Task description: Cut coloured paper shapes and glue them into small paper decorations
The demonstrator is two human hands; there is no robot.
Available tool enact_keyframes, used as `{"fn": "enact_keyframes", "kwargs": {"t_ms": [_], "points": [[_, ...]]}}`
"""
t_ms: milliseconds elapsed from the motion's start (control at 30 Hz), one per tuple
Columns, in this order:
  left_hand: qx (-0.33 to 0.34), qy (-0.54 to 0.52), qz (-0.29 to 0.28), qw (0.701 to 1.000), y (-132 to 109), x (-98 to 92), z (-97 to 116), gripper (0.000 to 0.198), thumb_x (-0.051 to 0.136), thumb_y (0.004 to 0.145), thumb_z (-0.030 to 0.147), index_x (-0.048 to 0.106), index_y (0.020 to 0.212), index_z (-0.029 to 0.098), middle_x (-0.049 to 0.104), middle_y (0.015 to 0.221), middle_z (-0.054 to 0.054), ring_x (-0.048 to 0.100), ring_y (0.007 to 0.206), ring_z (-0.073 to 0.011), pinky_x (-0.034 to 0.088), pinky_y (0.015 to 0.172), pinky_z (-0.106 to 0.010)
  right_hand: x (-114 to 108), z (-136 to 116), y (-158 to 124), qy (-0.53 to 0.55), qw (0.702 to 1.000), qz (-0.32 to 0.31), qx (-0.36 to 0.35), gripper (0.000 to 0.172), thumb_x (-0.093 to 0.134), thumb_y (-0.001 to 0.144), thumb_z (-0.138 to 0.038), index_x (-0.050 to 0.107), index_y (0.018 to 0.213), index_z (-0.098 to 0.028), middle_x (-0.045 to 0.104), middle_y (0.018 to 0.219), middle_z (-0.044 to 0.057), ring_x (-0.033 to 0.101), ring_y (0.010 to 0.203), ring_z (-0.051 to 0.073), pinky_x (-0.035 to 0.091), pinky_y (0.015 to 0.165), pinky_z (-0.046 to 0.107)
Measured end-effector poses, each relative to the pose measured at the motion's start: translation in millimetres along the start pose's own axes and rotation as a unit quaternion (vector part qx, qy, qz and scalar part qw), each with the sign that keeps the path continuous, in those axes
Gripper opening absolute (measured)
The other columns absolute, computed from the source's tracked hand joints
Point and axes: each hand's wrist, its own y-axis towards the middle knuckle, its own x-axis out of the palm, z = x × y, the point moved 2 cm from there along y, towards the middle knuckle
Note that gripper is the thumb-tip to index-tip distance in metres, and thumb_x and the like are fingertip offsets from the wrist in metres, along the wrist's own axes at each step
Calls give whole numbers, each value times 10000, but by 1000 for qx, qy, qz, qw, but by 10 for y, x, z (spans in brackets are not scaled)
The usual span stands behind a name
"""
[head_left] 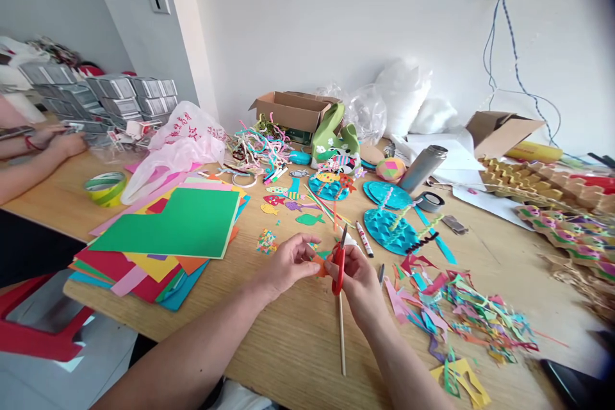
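My right hand [354, 274] is closed around the red handles of a pair of scissors [339, 269], whose dark blades point up and away from me. Beside it, my left hand [294, 262] pinches a small orange paper piece [321, 264] between thumb and fingers, and the right fingertips touch that piece too. A thin wooden stick [342, 339] lies on the table below the scissors. Just beyond my hands are a green paper fish [310, 220], a pile of tiny coloured bits [266, 241] and a marker [364, 239].
Stacked coloured paper [192, 221] and yellow-green tape [104, 189] lie left. Paper scraps [461, 314] spread at right, near blue discs [391, 230], a steel bottle [425, 166] and egg trays [528, 182]. Another person's hands [62, 141] rest at far left.
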Motion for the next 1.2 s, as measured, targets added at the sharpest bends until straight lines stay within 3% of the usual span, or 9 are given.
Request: {"fn": "enact_keyframes", "kwargs": {"t_ms": [133, 233, 400, 600, 867, 1200], "points": [[-14, -6, 0, 1000, 7, 13, -14, 427, 760, 627, 183, 643, 1037, 154, 630, 744, 4, 584, 690, -126, 440, 702, -268, 34, -28, -14, -25, 1000, -1, -10, 387, 827, 610, -453, 555, 744, -214, 593, 684, -14, 546, 611, 145, 461, 541, 255], [-25, -90, 31, 995, 32, -19, -8, 406, 800, 582, 172, 666, 965, 146, 659, 761, -8, 602, 699, -122, 459, 688, -252, 49, -38, -33, -18, 1000, -8, -6, 397, 735, 707, -558, 580, 824, -212, 594, 692, 1, 554, 631, 154, 476, 581, 272], [-62, -252, 110, 960, 55, -89, 45, 362, 815, 559, 120, 653, 883, 132, 688, 798, -35, 625, 651, -113, 483, 599, -222, 137, -16, -119, -40, 997, -60, -8, 429, 577, 817, -633, 553, 824, -204, 571, 700, 15, 518, 643, 154, 442, 574, 264], [-78, -323, 180, 926, 35, -104, 99, 300, 680, 649, -11, 610, 910, 121, 686, 763, -44, 637, 617, -112, 521, 606, -227, 291, 128, -238, -67, 990, -125, 29, 440, 551, 833, -639, 494, 770, -208, 494, 679, -6, 444, 618, 137, 427, 572, 257], [-79, -342, 185, 918, 10, -45, 66, 319, 675, 620, -7, 600, 901, 124, 690, 790, -47, 639, 650, -123, 508, 616, -228, 346, 233, -278, -75, 983, -159, 56, 448, 520, 858, -634, 441, 742, -208, 412, 668, -26, 359, 609, 118, 345, 539, 244], [-67, -328, 159, 929, -3, -7, 36, 364, 773, 527, 77, 624, 856, 120, 679, 788, -38, 614, 667, -118, 480, 650, -233, 344, 320, -251, -25, 982, -166, 88, 463, 525, 847, -650, 409, 741, -215, 381, 602, -55, 364, 523, 92, 288, 465, 228]]}}
